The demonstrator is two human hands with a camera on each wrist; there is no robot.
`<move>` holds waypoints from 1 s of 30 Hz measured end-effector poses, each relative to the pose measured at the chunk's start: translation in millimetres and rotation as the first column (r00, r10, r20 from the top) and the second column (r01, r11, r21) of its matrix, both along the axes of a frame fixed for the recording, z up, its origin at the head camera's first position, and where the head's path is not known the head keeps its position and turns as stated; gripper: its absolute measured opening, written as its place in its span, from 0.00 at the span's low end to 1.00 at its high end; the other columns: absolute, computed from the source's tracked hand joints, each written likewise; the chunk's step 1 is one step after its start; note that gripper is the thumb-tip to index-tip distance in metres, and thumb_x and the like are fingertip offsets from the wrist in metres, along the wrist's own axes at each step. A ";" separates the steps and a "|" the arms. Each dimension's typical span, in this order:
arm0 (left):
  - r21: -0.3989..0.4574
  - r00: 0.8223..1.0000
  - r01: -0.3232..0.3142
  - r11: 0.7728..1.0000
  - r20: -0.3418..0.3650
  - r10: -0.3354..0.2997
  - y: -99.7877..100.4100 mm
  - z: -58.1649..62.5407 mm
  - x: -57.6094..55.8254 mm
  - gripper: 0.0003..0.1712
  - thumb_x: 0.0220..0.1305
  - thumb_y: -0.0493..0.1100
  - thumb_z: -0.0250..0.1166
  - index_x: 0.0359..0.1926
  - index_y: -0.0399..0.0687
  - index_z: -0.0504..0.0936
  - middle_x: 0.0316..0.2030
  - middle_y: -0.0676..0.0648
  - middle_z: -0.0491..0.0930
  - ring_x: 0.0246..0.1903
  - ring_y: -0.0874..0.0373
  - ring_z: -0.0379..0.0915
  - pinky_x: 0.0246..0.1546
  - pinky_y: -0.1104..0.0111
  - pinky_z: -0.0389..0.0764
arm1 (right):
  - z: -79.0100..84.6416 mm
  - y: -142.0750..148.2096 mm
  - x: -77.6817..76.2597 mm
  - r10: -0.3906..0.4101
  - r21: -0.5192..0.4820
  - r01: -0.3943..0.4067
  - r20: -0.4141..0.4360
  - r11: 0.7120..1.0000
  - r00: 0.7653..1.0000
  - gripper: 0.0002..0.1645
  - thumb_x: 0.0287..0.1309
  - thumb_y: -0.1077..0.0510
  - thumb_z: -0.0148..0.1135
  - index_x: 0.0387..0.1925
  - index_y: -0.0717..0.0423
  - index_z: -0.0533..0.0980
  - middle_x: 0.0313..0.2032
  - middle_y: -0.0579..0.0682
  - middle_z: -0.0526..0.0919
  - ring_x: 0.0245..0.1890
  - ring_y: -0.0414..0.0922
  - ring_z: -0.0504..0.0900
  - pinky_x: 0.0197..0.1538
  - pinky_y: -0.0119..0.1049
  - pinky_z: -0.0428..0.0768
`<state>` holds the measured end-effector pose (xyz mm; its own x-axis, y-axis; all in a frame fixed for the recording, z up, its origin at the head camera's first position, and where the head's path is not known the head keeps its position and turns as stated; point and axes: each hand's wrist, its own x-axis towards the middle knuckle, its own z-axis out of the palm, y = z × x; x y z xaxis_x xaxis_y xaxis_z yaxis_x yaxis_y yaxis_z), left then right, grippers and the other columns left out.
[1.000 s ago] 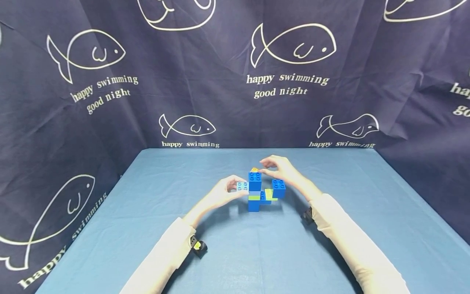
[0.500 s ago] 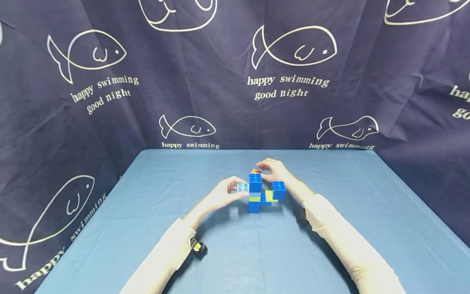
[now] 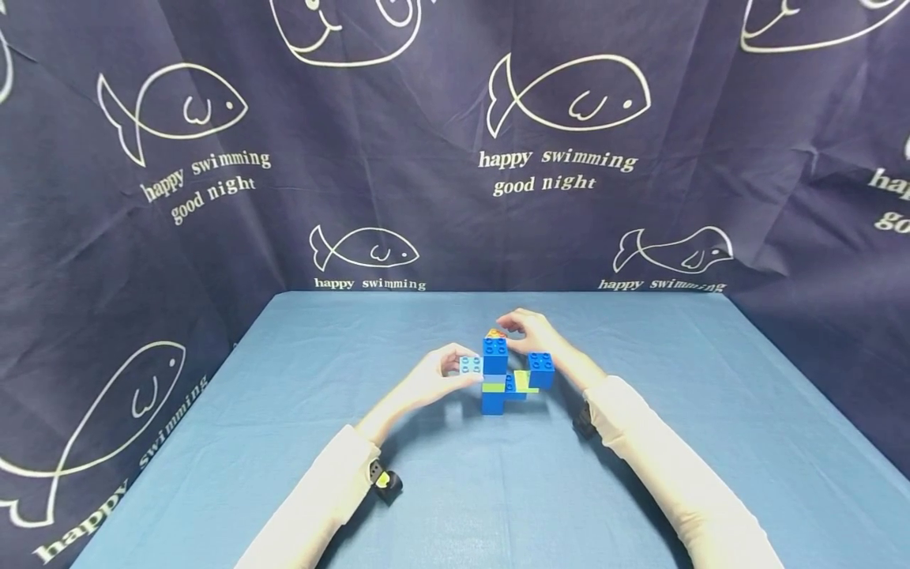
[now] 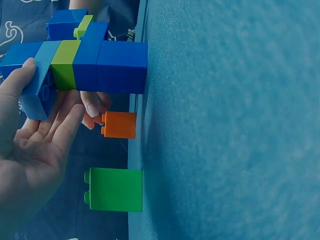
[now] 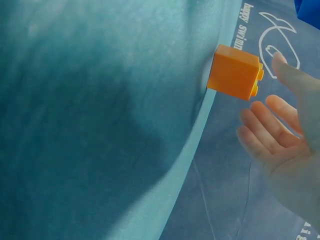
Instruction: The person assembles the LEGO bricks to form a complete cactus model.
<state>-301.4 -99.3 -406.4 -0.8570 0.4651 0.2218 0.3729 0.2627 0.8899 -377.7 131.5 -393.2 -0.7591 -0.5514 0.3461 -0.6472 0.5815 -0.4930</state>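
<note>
Behind the table (image 3: pixel 465 498): a dark navy curtain (image 3: pixel 441 190) hangs in soft folds, printed with pale fish outlines (image 3: pixel 569 89) and the words "happy swimming good night"; it also runs down both sides.
Table: blue all over, lightly creased, its far edge just in front of the curtain.
Sleeves (image 3: pixel 664 462): both off-white, reaching in from the near side, one to each flank of the brick model.
Brick model (image 3: pixel 494 363): stands upright on the table, between the two hands; its column goes, from the bottom, blue, blue, lime, light blue, blue, and a side arm juts toward the person's right with a lime piece (image 3: pixel 524 381) and a blue cube (image 3: pixel 541 371) on it.
Left hand (image 3: pixel 435 373): grips the light-blue brick (image 3: pixel 470 364) that sticks out of the column, thumb on one face and fingers on the opposite side.
Right hand (image 3: pixel 528 330): behind the model, fingers relaxed and spread from the thumb, close about the studded end of the orange block (whether a fingertip touches it is hard to judge).
Wrist devices (image 3: pixel 386 482): black, one at each cuff; the left one carries a yellow-green patch.
Green block (image 4: pixel 116 190): on the table beyond the left hand, studs up, apart from the orange one.
Orange block (image 5: pixel 235 71): upright on the table, just behind the column as the head view has it, studs up.
</note>
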 end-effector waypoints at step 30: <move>0.009 1.000 -0.011 1.000 0.012 0.011 1.6 2.0 3.4 0.18 0.58 0.40 0.67 0.49 0.40 0.76 0.41 0.42 0.81 0.40 0.61 0.78 0.45 0.68 0.78 | -2.3 -0.4 1.9 -0.009 0.061 0.003 0.096 0.998 0.995 0.17 0.50 0.67 0.65 0.44 0.69 0.76 0.41 0.64 0.81 0.40 0.57 0.82 0.48 0.49 0.79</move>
